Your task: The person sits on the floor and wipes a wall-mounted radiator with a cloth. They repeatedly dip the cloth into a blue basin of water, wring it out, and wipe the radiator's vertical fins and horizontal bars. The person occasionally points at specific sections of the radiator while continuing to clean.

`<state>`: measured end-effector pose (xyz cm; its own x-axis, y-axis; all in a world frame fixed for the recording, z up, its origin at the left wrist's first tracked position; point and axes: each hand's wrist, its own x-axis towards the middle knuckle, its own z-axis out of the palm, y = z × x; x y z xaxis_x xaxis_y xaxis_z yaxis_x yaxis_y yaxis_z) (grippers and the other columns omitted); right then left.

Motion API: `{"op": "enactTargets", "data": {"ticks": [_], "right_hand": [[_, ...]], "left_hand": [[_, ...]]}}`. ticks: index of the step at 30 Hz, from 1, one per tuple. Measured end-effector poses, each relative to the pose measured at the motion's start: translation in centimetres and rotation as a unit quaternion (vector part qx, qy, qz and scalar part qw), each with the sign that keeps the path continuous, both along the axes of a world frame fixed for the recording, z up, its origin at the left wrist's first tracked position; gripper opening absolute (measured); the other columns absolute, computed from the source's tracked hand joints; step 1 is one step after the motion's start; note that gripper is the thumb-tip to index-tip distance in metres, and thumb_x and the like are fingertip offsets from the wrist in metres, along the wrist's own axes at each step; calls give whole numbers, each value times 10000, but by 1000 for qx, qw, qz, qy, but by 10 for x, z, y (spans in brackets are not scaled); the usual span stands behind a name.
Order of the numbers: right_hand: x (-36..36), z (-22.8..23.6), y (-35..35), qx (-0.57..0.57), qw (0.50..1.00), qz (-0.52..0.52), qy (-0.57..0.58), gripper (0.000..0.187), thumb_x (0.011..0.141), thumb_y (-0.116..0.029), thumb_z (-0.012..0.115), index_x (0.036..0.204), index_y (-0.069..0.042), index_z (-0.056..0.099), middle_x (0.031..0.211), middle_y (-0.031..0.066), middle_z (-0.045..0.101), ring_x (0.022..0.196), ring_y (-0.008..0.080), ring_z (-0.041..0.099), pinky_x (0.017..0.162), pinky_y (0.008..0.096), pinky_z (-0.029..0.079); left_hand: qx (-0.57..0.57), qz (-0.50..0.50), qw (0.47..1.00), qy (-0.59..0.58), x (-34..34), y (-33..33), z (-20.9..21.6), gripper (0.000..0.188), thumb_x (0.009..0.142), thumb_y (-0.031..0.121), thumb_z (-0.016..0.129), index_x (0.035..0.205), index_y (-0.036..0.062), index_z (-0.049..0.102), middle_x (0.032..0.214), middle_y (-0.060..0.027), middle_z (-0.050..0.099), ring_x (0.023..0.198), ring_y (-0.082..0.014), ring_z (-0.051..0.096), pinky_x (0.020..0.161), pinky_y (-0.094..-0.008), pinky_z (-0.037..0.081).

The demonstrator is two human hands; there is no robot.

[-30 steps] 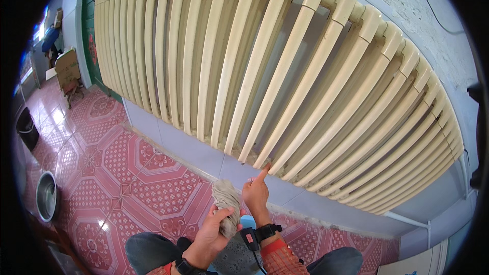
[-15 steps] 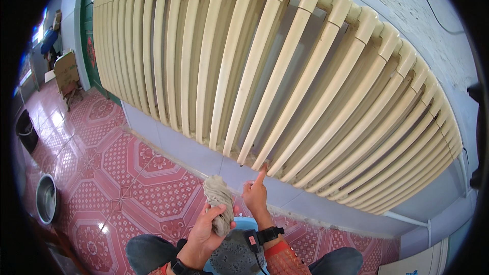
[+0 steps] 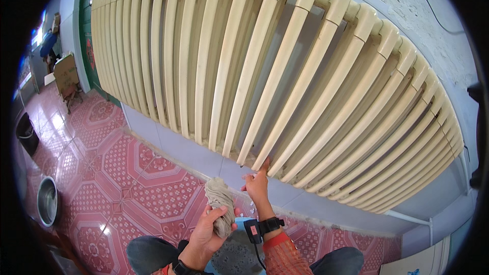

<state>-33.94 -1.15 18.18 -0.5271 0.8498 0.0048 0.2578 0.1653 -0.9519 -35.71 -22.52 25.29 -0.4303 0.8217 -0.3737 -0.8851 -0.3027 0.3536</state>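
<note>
My left hand (image 3: 204, 231) is closed around a twisted, damp-looking grey rag (image 3: 219, 206), held upright over a light-blue basin (image 3: 238, 220) of dark, bubbly water. Ahead stands a long cream radiator (image 3: 244, 79) with many vertical tubes. At its lower edge, my right hand (image 3: 258, 186) has its index finger stretched up between two tubes, the fingertip partly hidden behind one. The other fingers are apart and grip nothing I can see. Small white flakes (image 3: 252, 208) show below that hand, between it and the basin.
Pink patterned tiles (image 3: 147, 193) cover the floor. At left are a metal basin (image 3: 47, 201), a black bucket (image 3: 26, 133) and a folded brown chair (image 3: 67, 76) near a green door (image 3: 94, 66). A white pipe (image 3: 407, 217) runs low at right. My knees flank the blue basin.
My right hand has moved slightly up, its index finger reaching further in between the tubes. White flakes now show below it. The left hand with the rag has barely moved.
</note>
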Motion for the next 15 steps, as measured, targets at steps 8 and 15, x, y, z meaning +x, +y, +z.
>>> {"op": "enactTargets", "data": {"ticks": [8,15], "right_hand": [[13,-7,-11,153,983,18,-98,908,837,-38,520,1510,-82,-90,736,214,647,592,342,647,579,420,527],[4,4,-3,73,997,14,-34,905,851,-69,518,1500,-57,-113,755,226,650,702,400,651,666,476,508]], "left_hand": [[-1,-26,999,23,1,0,-4,286,888,93,609,1160,129,529,1029,-48,615,957,-205,624,634,-334,511],[-22,-15,1000,16,3,1,-4,256,889,91,603,1133,122,531,1002,-53,624,936,-204,626,629,-337,510]]}}
